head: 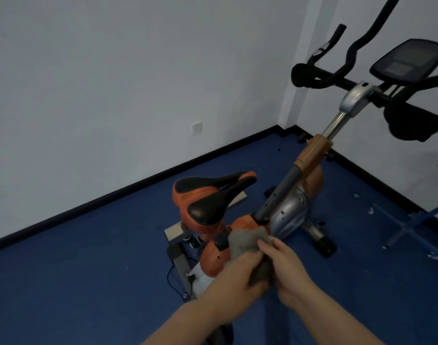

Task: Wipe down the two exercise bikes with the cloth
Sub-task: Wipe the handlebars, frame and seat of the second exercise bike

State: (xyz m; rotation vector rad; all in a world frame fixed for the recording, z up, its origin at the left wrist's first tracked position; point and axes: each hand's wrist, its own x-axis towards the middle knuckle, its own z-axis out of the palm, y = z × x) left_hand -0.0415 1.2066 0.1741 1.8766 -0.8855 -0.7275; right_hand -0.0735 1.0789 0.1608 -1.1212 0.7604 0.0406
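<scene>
An orange and silver exercise bike (291, 212) stands on the blue floor, with a black and orange saddle (213, 197), black handlebars (342, 70) and a dark console (408, 59). A grey cloth (242, 241) is bunched in front of the frame, below the saddle. My left hand (234, 277) grips the cloth from the left. My right hand (285, 265) pinches it from the right, fingers on its top edge. Both hands meet over the cloth. Only one bike is in view.
White walls meet in a corner behind the bike, with a wall socket (196, 127) low on the left wall. A black cable (171, 277) runs on the floor by the rear base. A blue metal frame (412, 225) stands at the right.
</scene>
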